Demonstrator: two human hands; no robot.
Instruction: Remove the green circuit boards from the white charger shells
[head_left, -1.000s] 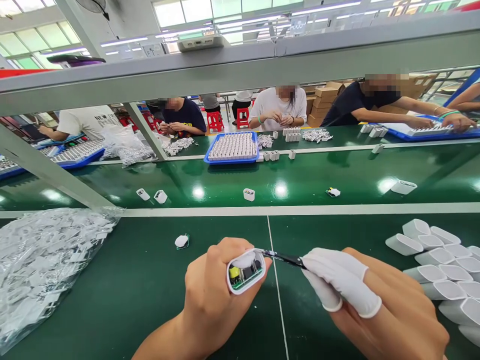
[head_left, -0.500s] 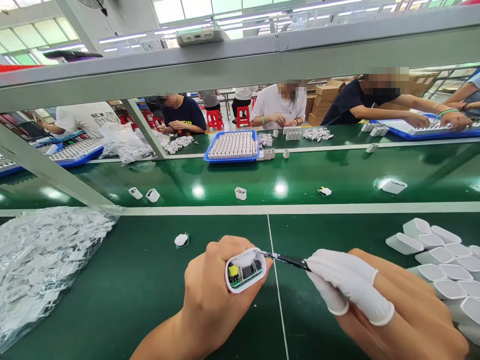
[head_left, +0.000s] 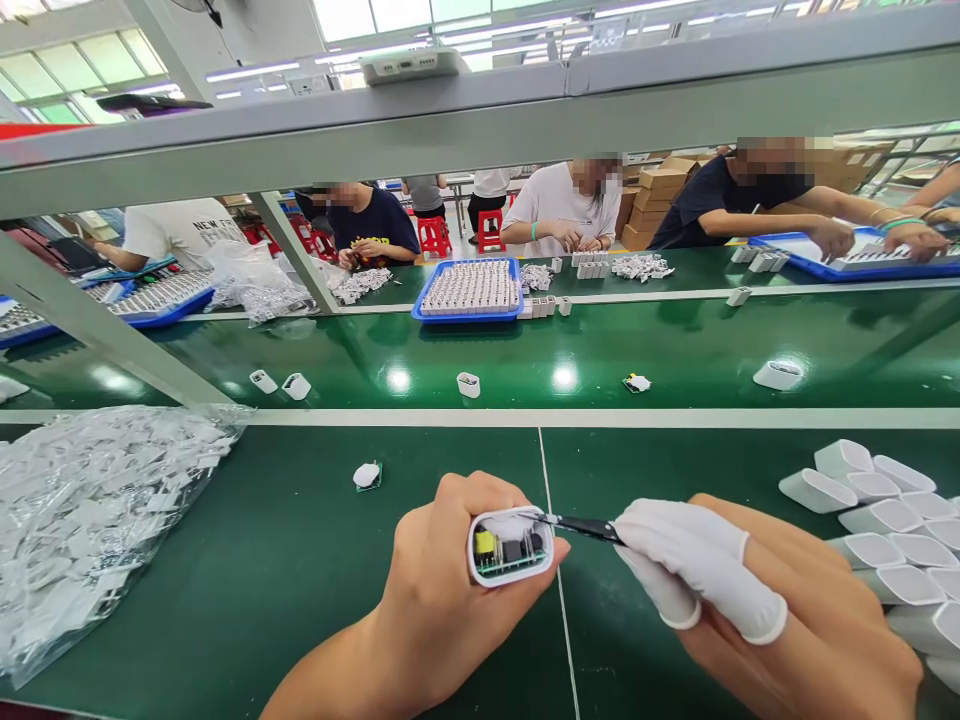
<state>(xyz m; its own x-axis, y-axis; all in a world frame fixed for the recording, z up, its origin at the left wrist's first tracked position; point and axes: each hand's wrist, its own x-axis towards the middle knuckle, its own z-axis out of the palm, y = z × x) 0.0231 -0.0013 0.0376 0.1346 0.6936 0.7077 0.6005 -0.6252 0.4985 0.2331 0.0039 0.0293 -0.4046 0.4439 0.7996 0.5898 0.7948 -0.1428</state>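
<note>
My left hand (head_left: 439,600) is wrapped around a white charger shell (head_left: 510,547), its open end facing up and showing a green circuit board with a yellow part. My right hand (head_left: 757,600), with white finger cots on thumb and forefinger, pinches black tweezers (head_left: 581,524). The tweezer tips reach into the shell's upper right edge. Both hands hover low over the green bench mat (head_left: 300,580).
Several empty white shells (head_left: 877,520) are piled at the right. A clear bag of white parts (head_left: 90,520) lies at the left. A small board piece (head_left: 367,476) rests on the mat. Loose shells (head_left: 469,385) ride the conveyor belt (head_left: 675,350); other people work behind it by a blue tray (head_left: 469,292).
The shell in my left hand has shifted slightly right and tilted more upright; the tweezers stay inside it. Parts on the conveyor have drifted left.
</note>
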